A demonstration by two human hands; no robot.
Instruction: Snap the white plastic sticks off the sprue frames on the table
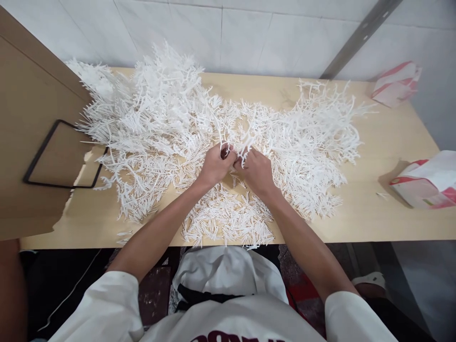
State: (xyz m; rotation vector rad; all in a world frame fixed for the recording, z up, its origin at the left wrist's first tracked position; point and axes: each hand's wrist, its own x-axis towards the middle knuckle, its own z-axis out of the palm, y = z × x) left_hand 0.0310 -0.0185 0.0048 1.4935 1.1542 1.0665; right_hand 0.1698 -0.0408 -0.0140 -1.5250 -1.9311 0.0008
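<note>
While a tall white heap (153, 104) covers the left of the bench (356, 218), the left hand (214, 165) angles inward at centre, meeting the right hand (258, 173), knuckles up; both grips are pinched closed on a white branched piece (247, 139); a lower heap (309, 137) spreads right.

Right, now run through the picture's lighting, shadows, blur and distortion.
Head view: soft overall light, with the back of the left-hand white pile so bright that strands merge; head view: a soft shadow left of the nearer red-and-white packet, the farther packet slightly blurred; head view: apparent wide-angle stretch, making the left sleeve look large near the bottom edge.
</note>
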